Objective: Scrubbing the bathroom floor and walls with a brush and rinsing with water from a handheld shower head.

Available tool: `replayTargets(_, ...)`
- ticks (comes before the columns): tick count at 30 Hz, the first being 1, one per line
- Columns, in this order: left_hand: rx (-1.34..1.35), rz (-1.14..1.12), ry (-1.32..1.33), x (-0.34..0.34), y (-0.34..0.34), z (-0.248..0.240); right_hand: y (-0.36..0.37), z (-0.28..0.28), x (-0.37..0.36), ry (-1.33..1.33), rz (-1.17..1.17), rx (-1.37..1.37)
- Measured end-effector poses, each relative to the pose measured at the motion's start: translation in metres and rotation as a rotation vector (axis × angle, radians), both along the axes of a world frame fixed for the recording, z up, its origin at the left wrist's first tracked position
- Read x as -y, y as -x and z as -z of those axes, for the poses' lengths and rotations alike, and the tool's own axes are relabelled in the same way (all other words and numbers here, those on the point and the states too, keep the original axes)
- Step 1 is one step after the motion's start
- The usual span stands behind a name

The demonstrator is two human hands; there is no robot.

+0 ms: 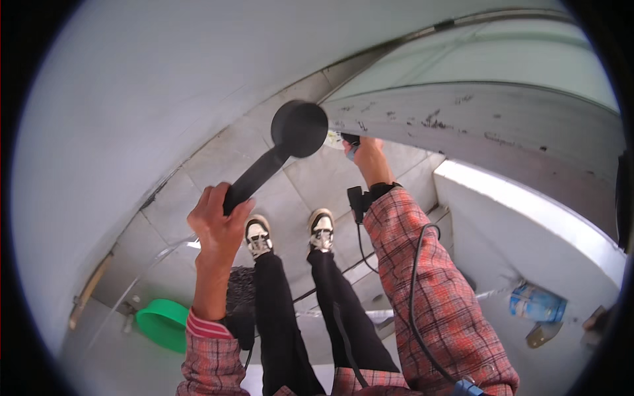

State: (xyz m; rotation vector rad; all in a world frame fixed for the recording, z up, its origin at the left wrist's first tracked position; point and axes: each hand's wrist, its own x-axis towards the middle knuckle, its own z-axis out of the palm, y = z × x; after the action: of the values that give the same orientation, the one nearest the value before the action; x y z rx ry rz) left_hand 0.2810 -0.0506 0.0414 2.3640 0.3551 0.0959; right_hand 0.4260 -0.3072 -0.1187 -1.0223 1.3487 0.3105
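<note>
My left hand (218,221) is closed round the handle of a black round-headed tool (300,129). It has the outline of a dipper or a hand-held shower head; I cannot tell which. Its head is raised above the tiled floor, near the end of a scuffed pale panel (456,119). Farther right, the fingers of my right hand (368,158) are bent round a small dark and grey thing (351,139) at the panel's lower edge. Part of that thing is hidden, and its kind does not show. A pale patch with yellow specks (335,139) lies just beside it.
A white wall (119,99) rises on the left. Behind my left forearm is a green basin (162,325), near a dark mat (240,294). A white ledge (528,204) runs along the right, with a blue packet (537,302) below. A black cable (416,310) trails over my right sleeve.
</note>
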Motion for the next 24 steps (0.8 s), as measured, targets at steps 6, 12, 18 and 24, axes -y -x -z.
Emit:
replayTargets(6, -0.023, 0.078, 0.018, 0.038, -0.044, -0.014, 0.077, -0.036, 0.072, 0.187, -0.190, -0.136)
replayTargets(12, 0.009, 0.266, -0.101, 0.050, -0.048, -0.016, 0.150, -0.099, 0.100, 0.207, -0.337, -0.228)
replayTargets(18, -0.065, 0.261, 0.052, 0.095, -0.037, -0.003, 0.237, -0.140, 0.138, 0.278, -0.345, -0.433)
replayTargets(24, -0.128, 0.289, 0.223, 0.168, -0.043, 0.001, 0.364, -0.132, 0.255, 0.403, -0.907, -0.516)
